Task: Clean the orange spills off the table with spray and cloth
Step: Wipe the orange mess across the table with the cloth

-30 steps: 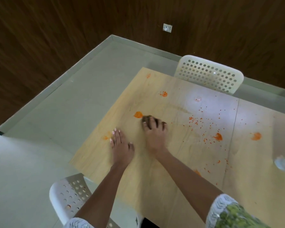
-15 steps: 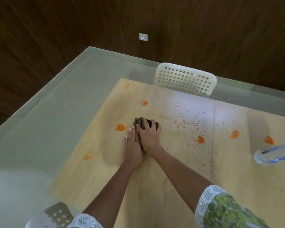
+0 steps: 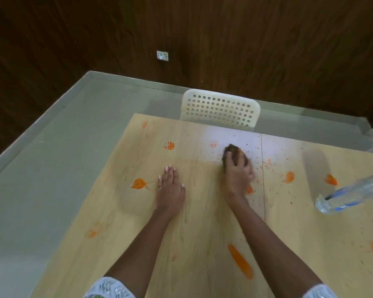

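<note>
Status: early. Right hand (image 3: 238,176) grip holds the dark cloth (image 3: 233,152) on the worktop (image 3: 202,233), centre frame; left hand (image 3: 170,190) rests flat, fingers straight. Most orange spills (image 3: 139,183) remain; spray bottle (image 3: 353,193) at right edge.

Orange spills (image 3: 139,183) are staining a pale wood-grain table (image 3: 125,244), the largest showing as a long orange streak (image 3: 240,261). A dark brown cloth (image 3: 233,152) is showing above fine orange speckles (image 3: 267,163). A white chair (image 3: 220,109), patterned with round holes, is standing against dark brown wood-grain wall panelling (image 3: 224,39).
</note>
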